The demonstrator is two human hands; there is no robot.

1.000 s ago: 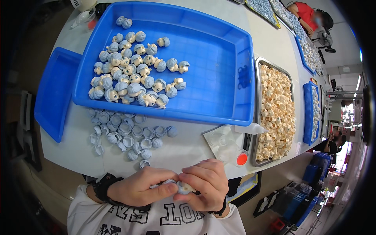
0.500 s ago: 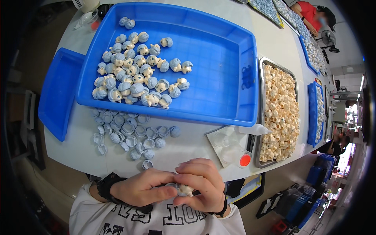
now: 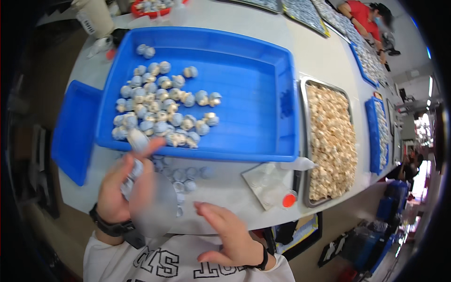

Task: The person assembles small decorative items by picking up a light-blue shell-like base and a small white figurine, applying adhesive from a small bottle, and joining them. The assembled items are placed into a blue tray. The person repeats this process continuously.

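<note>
My left hand [image 3: 115,192] reaches over the front left edge of the blue tray [image 3: 225,152], its fingers spread and partly smeared by motion. Just past its fingertips is a blurred doll head [image 3: 137,140] with pale blue hair, seemingly apart from the hand. Inside the tray, several doll heads [image 3: 162,94] with blue hair and cream faces gather on the left. Hollow blue hair caps [image 3: 178,175] lie on the table between tray and body, partly hidden by my left hand. Near the table's front edge, my right hand [image 3: 232,235] is open with nothing in it.
A metal tray [image 3: 306,141] of cream face pieces stands at the right. Beside it lie a white squeeze bottle [image 3: 299,164] and a jar with a red top [image 3: 289,200]. A smaller blue bin [image 3: 75,136] sits at left. Across the table works a person in red [image 3: 361,19].
My hands, together around a doll head before, have parted. The left has swung forward to the tray's edge; the right has stayed near the body and opened. The view has shifted slightly.
</note>
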